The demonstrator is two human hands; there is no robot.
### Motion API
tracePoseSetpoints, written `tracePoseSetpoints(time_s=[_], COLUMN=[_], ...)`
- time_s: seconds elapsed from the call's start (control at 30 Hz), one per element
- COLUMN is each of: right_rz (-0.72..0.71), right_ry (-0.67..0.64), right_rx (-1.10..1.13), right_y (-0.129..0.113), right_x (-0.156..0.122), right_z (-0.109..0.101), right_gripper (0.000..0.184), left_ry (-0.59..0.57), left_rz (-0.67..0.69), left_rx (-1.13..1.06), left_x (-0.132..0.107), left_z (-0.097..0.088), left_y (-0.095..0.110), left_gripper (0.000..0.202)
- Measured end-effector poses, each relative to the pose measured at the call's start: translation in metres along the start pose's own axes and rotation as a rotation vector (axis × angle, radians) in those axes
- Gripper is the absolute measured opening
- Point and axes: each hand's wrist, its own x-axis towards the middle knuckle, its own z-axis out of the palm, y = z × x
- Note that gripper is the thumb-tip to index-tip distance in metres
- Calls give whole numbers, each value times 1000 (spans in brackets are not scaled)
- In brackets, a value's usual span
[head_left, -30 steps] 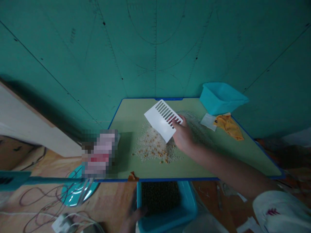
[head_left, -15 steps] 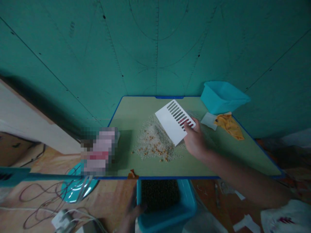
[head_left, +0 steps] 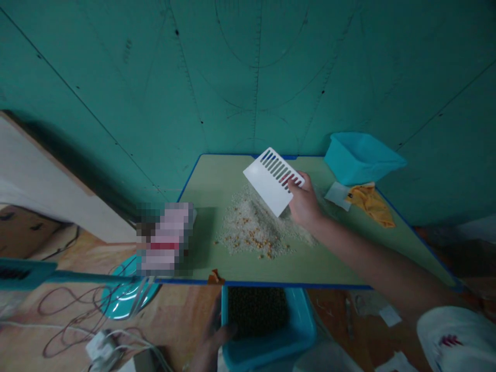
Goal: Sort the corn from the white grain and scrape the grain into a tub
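Observation:
My right hand (head_left: 304,201) grips a white plastic scraper with a row of slots (head_left: 267,186), fingers on its slotted right end. The scraper is tilted over the back of a heap of pale grains (head_left: 251,209), partly hiding it. Yellow kernels (head_left: 258,238) are scattered through the front of the heap. Below the table's front edge, my left hand (head_left: 215,336) holds the left rim of a turquoise tub (head_left: 306,330), thumb over the rim and fingers outside. Small dark green-brown grains (head_left: 258,312) lie in the tub.
The green tabletop (head_left: 220,173) has a blue edge. An empty-looking turquoise bin (head_left: 360,160) and a yellow cloth (head_left: 370,204) lie at its right. A pixelated pink object (head_left: 166,237) stands left. Cables and a power strip (head_left: 103,346) cover the floor at left.
My right hand has lifted the scraper slightly back and left, toward the wall, showing more of the heap. My left hand stays on the tub. The view has shifted a little.

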Motion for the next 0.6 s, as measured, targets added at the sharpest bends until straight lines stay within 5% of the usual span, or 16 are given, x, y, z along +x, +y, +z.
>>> tracePoseSetpoints(time_s=[0.2,0.4,0.6], right_rz=[116,169,186], right_ry=[-18,-61,8], right_rx=[3,80,128], right_y=[12,-3,-30], right_x=[-1,-11,-14], right_z=[6,17,-11], right_gripper=[16,17,17], left_ry=[-34,-38,113], left_rz=[-41,-35,5], left_rx=[-5,-5,-29], left_x=[7,15,-3], left_z=[-5,-7,7], left_y=[-7,-12,2], left_gripper=[49,65,67])
